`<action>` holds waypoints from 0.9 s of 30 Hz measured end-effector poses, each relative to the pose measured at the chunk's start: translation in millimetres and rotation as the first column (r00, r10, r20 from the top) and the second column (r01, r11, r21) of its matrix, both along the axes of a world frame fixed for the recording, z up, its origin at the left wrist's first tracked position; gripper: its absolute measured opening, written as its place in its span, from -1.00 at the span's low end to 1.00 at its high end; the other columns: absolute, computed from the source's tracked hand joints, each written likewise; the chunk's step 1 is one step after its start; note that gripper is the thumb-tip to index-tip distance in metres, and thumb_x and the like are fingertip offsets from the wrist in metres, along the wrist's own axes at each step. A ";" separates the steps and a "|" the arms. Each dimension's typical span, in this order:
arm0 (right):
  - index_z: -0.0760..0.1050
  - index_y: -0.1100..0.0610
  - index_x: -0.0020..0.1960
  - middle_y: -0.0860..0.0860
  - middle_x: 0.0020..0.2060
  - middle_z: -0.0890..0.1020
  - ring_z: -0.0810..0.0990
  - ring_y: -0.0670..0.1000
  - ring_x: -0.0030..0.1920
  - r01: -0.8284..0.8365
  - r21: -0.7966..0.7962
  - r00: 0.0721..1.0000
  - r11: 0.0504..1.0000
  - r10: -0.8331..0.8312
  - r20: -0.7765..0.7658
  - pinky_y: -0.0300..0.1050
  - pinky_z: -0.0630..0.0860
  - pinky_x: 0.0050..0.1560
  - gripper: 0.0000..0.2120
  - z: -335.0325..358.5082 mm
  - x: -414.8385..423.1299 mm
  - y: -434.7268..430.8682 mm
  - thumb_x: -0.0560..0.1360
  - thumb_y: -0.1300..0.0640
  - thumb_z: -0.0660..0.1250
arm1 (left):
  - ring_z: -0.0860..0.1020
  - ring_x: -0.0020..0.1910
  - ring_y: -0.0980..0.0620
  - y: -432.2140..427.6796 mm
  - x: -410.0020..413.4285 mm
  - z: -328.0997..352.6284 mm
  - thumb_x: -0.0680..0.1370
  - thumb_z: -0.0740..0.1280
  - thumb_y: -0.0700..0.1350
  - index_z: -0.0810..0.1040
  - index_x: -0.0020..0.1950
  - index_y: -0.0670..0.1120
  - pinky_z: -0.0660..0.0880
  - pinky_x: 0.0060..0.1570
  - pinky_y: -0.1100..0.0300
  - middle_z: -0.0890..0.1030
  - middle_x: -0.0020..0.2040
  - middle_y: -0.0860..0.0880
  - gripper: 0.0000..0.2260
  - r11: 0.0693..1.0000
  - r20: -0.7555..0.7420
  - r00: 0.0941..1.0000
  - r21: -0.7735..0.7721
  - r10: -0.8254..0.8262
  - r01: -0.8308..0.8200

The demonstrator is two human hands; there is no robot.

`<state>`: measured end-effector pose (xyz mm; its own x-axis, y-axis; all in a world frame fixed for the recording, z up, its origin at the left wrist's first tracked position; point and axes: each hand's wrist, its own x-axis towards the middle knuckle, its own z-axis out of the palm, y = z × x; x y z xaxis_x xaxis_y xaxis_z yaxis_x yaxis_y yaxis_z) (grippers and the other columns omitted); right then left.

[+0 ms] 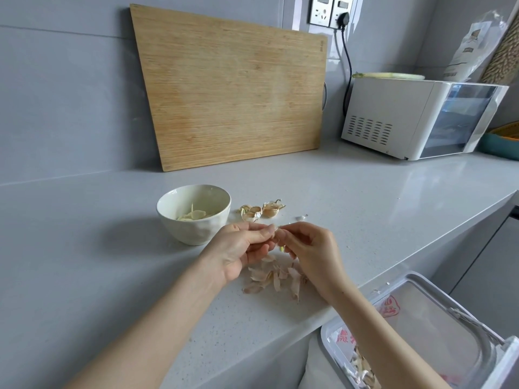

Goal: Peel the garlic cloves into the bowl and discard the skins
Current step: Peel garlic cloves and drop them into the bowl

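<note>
Nearest to you, below the counter (pixel 84 262) at your right, the open bin (pixel 438 313) already holds some skins. On the counter, directly under your hands, lies a loose pile of skins (pixel 273 276). Your left hand (pixel 241 248) and your right hand (pixel 311 248) meet above this pile. The fingertips of both pinch one garlic clove (pixel 276 234) between them, and it is too hidden to tell how much skin is on it. You are in the peeling step, I judge, past the middle of the task. Behind your left hand stands the bowl (pixel 193 231), with peeled cloves (pixel 195 214) inside. Just right of the bowl lie two unpeeled cloves (pixel 251 213). The next move asks that you pull the skin off, drop the bare clove into the bowl, and later sweep the pile into the bin
</note>
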<state>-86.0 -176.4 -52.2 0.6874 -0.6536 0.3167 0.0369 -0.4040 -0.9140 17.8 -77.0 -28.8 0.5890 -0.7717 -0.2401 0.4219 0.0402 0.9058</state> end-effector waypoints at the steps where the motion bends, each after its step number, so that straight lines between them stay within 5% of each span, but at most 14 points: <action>1: 0.65 0.15 -0.17 0.01 -0.41 0.59 0.42 -0.18 -0.45 0.009 -0.013 1.000 1.000 -0.009 0.001 -0.31 0.34 -0.41 -0.92 -0.3 0.2 0.6 0.46 0.15 0.41 | 0.53 -0.48 0.15 0.1 0.2 0.2 0.46 0.37 -0.28 0.55 0.04 -0.36 0.47 -0.50 0.39 0.59 -0.33 -0.11 -0.79 1.000 -0.016 1.000 0.003 -0.019 0.019; 9: 0.61 -0.01 -0.19 -0.28 -0.44 0.56 0.44 -0.18 -0.46 0.014 -0.163 1.000 0.986 -0.015 -0.007 -0.39 0.30 -0.38 -0.85 -2.1 -1.3 4.6 0.50 0.19 0.36 | 0.50 -0.53 0.14 -1.5 0.0 0.7 0.49 0.33 -0.32 0.55 -0.21 -0.27 0.42 -0.56 0.39 0.57 -0.43 -0.10 -0.92 1.000 -0.074 0.997 -0.005 0.005 -0.006; 22: 0.58 0.12 -0.23 -0.14 -0.38 0.59 0.48 -0.09 -0.38 0.038 -0.303 0.998 0.952 -0.019 0.064 -0.24 0.41 -0.37 -0.79 -7.7 0.1 3.0 0.50 0.34 0.28 | 0.56 -0.49 0.14 -4.0 -1.7 -3.9 0.46 0.37 -0.32 0.57 -0.17 -0.26 0.50 -0.45 0.38 0.60 -0.39 -0.07 -0.98 0.995 0.060 0.993 -0.028 0.100 -0.099; 27: 0.53 0.19 -0.25 -0.05 -0.35 0.54 0.39 -0.16 -0.36 0.110 -0.491 0.987 0.864 -0.036 0.159 -0.42 0.29 -0.30 -0.86 -11.5 3.6 6.0 0.45 0.29 0.24 | 0.56 -0.50 0.14 -5.5 -3.8 -6.6 0.47 0.35 -0.34 0.56 -0.18 -0.25 0.49 -0.46 0.39 0.60 -0.46 -0.03 -0.96 0.996 0.020 0.997 -0.050 0.080 -0.079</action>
<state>-82.4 -170.4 -63.8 0.5680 -0.4300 0.7018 0.1015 -0.8096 -0.5782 14.0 -82.5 -35.4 0.6534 -0.7329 -0.1893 0.3955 0.1173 0.9109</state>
